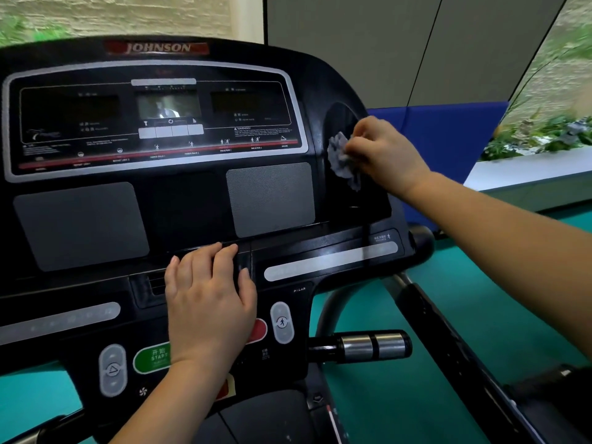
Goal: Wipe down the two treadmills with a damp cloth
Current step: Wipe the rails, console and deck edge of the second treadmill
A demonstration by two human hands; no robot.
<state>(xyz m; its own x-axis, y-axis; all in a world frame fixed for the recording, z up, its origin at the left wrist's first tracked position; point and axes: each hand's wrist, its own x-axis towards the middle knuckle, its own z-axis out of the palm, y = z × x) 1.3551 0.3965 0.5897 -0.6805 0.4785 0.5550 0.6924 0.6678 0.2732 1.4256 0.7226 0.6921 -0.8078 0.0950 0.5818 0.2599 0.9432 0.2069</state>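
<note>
Two bare hands on one machine. The right hand (384, 152), at 2 o'clock in frame with its forearm reaching in from 4 o'clock, has its fingers curled and pinches a crumpled grey-blue fabric cloth (341, 158). The cloth is pressed into an oval recess at the right side of the glossy black plastic treadmill console (192, 203).

The left hand (208, 302), near 6 o'clock, lies flat and palm down with straight fingers close together. It rests on the console's lower ledge and grasps nothing. It partly covers a red oval button (259, 330) at its 4 o'clock and a green oval START button (150, 358) at its 8 o'clock.

A grey fine-mesh rounded panel (270, 198) sits at 1 o'clock from the left hand. A silver-bordered dark display panel (153, 116) is at 11 o'clock. A chrome-banded cylindrical handgrip (374, 346) juts out at 4 o'clock, over smooth teal flooring (480, 299).
</note>
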